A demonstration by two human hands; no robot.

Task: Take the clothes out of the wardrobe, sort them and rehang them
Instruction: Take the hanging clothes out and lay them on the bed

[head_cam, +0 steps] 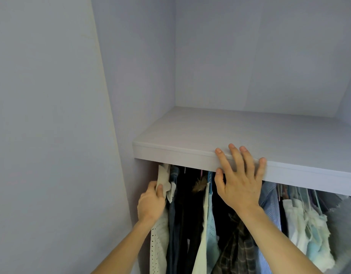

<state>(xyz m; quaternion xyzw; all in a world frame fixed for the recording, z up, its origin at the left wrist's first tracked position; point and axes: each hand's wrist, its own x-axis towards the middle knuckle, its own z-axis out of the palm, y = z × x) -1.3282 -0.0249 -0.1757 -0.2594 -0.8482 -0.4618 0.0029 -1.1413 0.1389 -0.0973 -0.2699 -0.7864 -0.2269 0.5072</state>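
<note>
Head view puts us at the open wardrobe [249, 66], where the clothes [236, 250] hang packed in a row beneath the shelf [190, 135], filling the frame from six o'clock round to four. Our left hand [151, 200], at about seven o'clock, pinches a beige fold of cloth [163, 181] between thumb and curled fingers. The fold sits at the top of the cream perforated garment [159, 242], which hangs at the nine o'clock end of the row, beside the side panel [143, 178]. Our right hand [239, 182], at about five o'clock, holds nothing: its fingers are straight and spread over the shelf's front edge.

We judge this garment light and limp. Dragged by the fold it would likely sag and stretch, and the openwork could snag. The firmer hold would be the hanger's neck, but the shelf edge hides hook and rail from us. The denim piece [173, 214] presses against it on the three o'clock side, so we expect friction. We would lift the hook free first, then draw the garment out towards six o'clock.
</note>
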